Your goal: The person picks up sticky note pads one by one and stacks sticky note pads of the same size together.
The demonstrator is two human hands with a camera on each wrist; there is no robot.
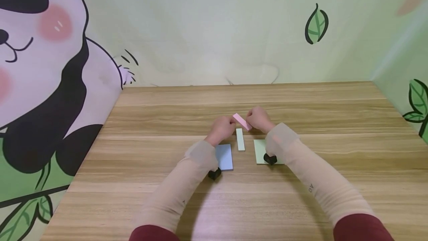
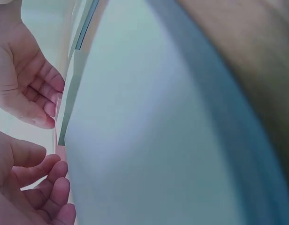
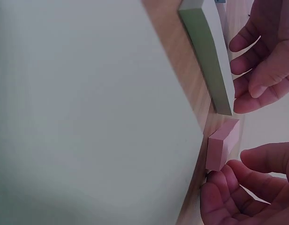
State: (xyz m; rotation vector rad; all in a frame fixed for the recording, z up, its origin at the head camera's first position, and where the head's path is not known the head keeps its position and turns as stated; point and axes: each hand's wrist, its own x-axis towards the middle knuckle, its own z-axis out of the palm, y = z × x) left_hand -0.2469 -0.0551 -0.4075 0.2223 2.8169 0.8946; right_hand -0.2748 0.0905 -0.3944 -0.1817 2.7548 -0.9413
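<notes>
Between your two hands, above the middle of the table (image 1: 301, 114), sits a pink block (image 1: 242, 121) — your left hand (image 1: 223, 127) pinches its near-left end and your right hand (image 1: 259, 119) grips the other, fingers curled around it. Just below it a pale green bar (image 1: 240, 139) lies flat on the wood, pointing away from you. A blue card (image 1: 224, 157) lies to the bar's left under your left wrist — a green card (image 1: 260, 151) to its right under your right wrist.
</notes>
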